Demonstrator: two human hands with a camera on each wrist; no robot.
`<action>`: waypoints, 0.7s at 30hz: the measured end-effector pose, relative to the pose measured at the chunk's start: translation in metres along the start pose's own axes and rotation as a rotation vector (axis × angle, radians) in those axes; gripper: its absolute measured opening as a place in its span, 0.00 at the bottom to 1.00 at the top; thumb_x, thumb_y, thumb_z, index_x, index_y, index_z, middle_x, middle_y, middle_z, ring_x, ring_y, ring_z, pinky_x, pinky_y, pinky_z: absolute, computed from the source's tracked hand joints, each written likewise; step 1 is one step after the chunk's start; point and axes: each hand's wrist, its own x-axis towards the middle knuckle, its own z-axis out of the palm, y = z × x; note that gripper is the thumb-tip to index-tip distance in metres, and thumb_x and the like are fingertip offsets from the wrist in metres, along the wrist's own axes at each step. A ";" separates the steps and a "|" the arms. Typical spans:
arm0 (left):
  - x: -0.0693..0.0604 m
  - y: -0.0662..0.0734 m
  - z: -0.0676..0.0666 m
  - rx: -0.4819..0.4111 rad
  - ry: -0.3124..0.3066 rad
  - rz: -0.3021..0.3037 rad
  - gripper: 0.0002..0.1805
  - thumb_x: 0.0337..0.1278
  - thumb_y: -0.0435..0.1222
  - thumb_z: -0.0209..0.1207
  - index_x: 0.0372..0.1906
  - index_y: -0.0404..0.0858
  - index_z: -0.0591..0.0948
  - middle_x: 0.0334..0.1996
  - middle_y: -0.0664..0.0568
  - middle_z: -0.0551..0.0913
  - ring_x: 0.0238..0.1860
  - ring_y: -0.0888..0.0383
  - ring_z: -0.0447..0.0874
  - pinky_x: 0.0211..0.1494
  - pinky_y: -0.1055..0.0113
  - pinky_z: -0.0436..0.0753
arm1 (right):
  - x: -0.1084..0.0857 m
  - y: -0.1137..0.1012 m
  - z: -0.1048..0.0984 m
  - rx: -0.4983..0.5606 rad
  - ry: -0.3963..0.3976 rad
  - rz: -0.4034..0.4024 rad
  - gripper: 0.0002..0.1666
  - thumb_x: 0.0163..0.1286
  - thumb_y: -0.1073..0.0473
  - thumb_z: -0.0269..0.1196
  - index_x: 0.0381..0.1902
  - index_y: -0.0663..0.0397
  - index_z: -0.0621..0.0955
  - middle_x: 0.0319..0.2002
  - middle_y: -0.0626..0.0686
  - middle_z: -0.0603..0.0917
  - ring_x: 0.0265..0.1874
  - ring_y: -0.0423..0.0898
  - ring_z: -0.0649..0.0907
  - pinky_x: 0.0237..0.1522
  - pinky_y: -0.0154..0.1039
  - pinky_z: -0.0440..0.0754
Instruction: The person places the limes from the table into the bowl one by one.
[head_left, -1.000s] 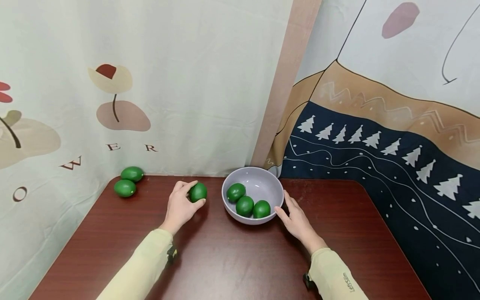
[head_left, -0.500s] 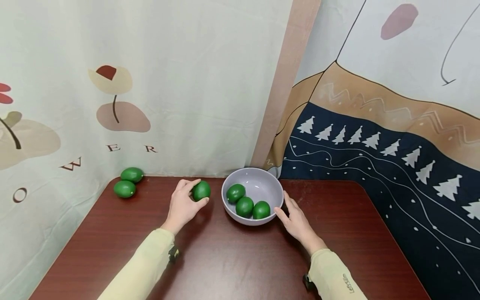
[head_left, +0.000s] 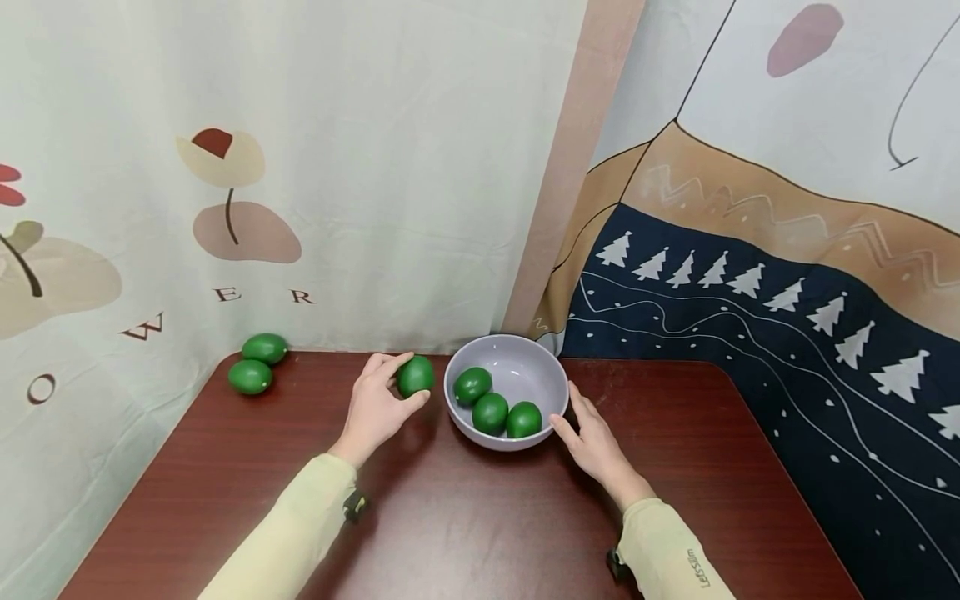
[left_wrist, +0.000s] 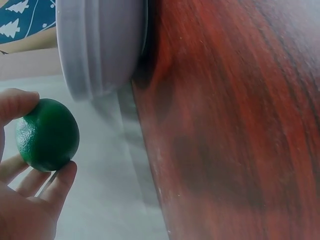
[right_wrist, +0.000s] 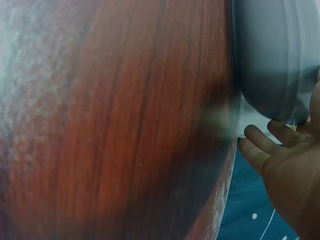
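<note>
Between its thumb and fingers the left hand [head_left: 375, 412] pinches a green lime-like fruit [head_left: 416, 377], just left of a pale purple-grey bowl [head_left: 506, 445]. The left wrist view shows this fruit [left_wrist: 48, 135] held above the table, apart from the bowl [left_wrist: 100, 45]. Three green fruits [head_left: 490, 413] lie in the bowl, towards its left and near side. The right hand [head_left: 597, 446] rests against the bowl's right side, thumb at the rim and fingers fairly straight along the outside. In the right wrist view the hand [right_wrist: 295, 170] touches the bowl [right_wrist: 275, 55].
Two more green fruits [head_left: 250, 377] lie side by side at the far left corner of the dark red wooden table [head_left: 480, 517]. Printed curtains [head_left: 375, 167] hang right behind the table's far edge and along its right side.
The left hand has moved right and slightly away from the body with the fruit pinched in it, closer to the bowl. The right hand and bowl have stayed in place.
</note>
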 end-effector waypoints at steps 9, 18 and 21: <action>0.001 0.013 0.003 -0.033 -0.034 -0.012 0.35 0.45 0.33 0.78 0.64 0.36 0.82 0.52 0.44 0.78 0.46 0.47 0.85 0.54 0.52 0.86 | 0.000 -0.001 0.000 0.000 -0.006 0.005 0.46 0.80 0.46 0.58 0.83 0.58 0.52 0.78 0.65 0.62 0.76 0.62 0.64 0.74 0.63 0.63; -0.001 0.023 0.006 -0.062 -0.045 0.014 0.36 0.45 0.33 0.78 0.65 0.36 0.82 0.51 0.44 0.78 0.47 0.49 0.86 0.53 0.54 0.86 | -0.001 -0.002 -0.001 -0.004 -0.005 0.002 0.45 0.80 0.47 0.58 0.83 0.59 0.52 0.78 0.65 0.62 0.76 0.63 0.64 0.74 0.63 0.63; -0.001 0.025 0.007 -0.059 -0.046 0.028 0.36 0.45 0.33 0.78 0.64 0.36 0.82 0.51 0.44 0.79 0.46 0.49 0.85 0.52 0.52 0.86 | -0.001 -0.002 -0.001 -0.003 -0.004 0.002 0.46 0.80 0.46 0.58 0.83 0.59 0.52 0.78 0.65 0.62 0.76 0.63 0.64 0.74 0.63 0.63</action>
